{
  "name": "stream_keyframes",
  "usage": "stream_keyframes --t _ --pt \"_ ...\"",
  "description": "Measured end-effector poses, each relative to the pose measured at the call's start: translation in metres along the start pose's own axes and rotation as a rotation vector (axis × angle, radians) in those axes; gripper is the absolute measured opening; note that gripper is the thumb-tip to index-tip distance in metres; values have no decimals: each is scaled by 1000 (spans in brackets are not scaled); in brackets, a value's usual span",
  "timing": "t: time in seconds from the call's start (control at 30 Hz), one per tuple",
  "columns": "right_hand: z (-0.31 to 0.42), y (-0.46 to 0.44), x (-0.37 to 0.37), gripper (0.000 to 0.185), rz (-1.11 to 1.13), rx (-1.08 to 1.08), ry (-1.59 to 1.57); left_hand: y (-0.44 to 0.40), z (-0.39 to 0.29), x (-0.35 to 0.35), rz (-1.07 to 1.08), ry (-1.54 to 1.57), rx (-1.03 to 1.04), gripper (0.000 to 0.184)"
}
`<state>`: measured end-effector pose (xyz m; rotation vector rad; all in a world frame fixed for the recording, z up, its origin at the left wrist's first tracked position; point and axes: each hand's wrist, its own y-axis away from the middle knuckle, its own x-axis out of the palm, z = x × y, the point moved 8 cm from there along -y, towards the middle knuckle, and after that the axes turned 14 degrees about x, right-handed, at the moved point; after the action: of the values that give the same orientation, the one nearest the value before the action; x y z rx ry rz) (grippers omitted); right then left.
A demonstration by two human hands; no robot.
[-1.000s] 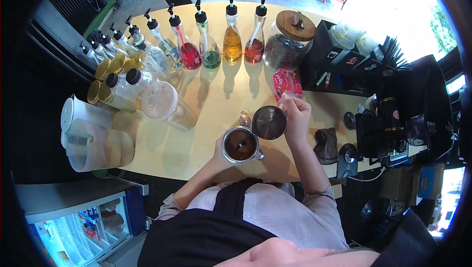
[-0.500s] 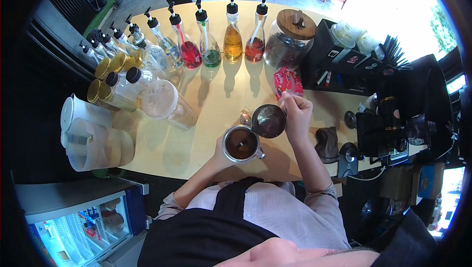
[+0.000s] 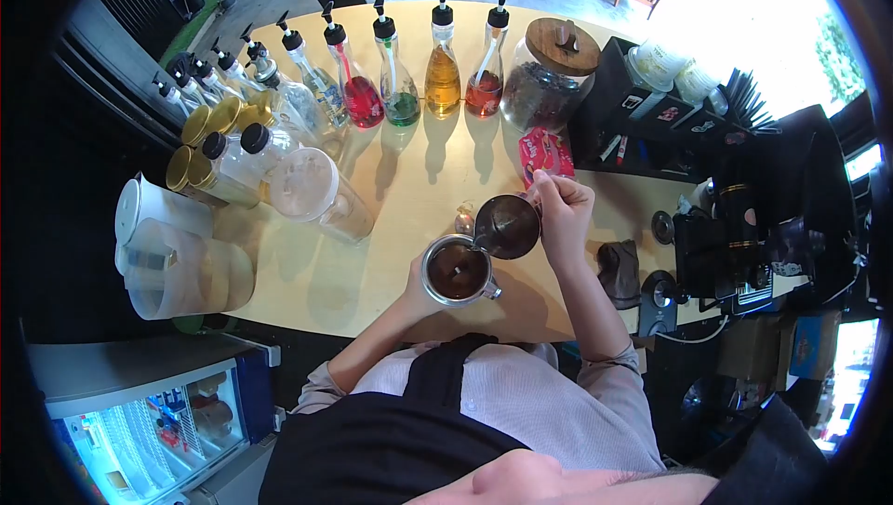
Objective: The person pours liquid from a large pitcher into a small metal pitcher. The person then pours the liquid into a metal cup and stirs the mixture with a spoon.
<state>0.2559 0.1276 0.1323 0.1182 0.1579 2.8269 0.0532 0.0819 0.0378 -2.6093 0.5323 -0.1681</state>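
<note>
My left hand (image 3: 420, 293) is wrapped round the left side of a metal-rimmed cup (image 3: 456, 271) that holds dark brown liquid. Its handle points to the lower right. Pinched by its handle in my right hand (image 3: 566, 209) is a small glass pitcher (image 3: 508, 226) with dark contents, tilted so that its lip meets the cup's upper right rim. Just behind the cup lies a small shiny object (image 3: 464, 219) on the wooden table (image 3: 409, 198). A pink packet (image 3: 545, 153) lies beyond my right hand.
Pump bottles (image 3: 442, 73) line the table's far edge, beside a wooden-lidded jar (image 3: 549, 77). Clear jars (image 3: 312, 193) and pitchers (image 3: 167, 268) stand at the left. At the right are a black organizer (image 3: 642, 110), a brown cloth (image 3: 618, 272) and a black machine (image 3: 735, 235).
The glass pitcher has tilted a little more and shifted slightly left, its lip over the cup's rim. The liquid in the cup looks slightly higher. My left hand has barely moved.
</note>
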Motion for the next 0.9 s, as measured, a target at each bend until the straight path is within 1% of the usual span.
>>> stream_keyframes --t 0.03,0.1,0.27,0.37,0.47,0.53,0.63,0.77,0.83,0.9 --pt "0 0 2 35 0 0 0 0 1 0 -6 9 -10 71" --pt "4 1 2 42 -36 -65 -28 2 3 -1 -15 8 -11 72" --pt "6 2 3 42 -27 -87 -26 4 6 -3 -30 -11 -13 74" --pt "8 3 3 42 -33 -81 -18 5 12 -1 3 3 -46 76" --pt "7 3 4 42 -38 -73 -15 6 13 -1 -33 50 -66 74" --pt "6 2 3 42 -42 -71 -15 5 10 -2 -10 -7 -62 74" --pt "6 2 3 43 -34 -90 -13 3 8 -2 -22 -9 -83 73" --pt "10 5 5 42 -35 -84 -24 2 7 -1 -32 25 -58 74" --pt "10 5 5 42 -36 -81 -26 1 4 0 -12 5 -35 77" --pt "10 5 5 41 -39 -86 -28 2 3 -1 1 -27 -19 76"
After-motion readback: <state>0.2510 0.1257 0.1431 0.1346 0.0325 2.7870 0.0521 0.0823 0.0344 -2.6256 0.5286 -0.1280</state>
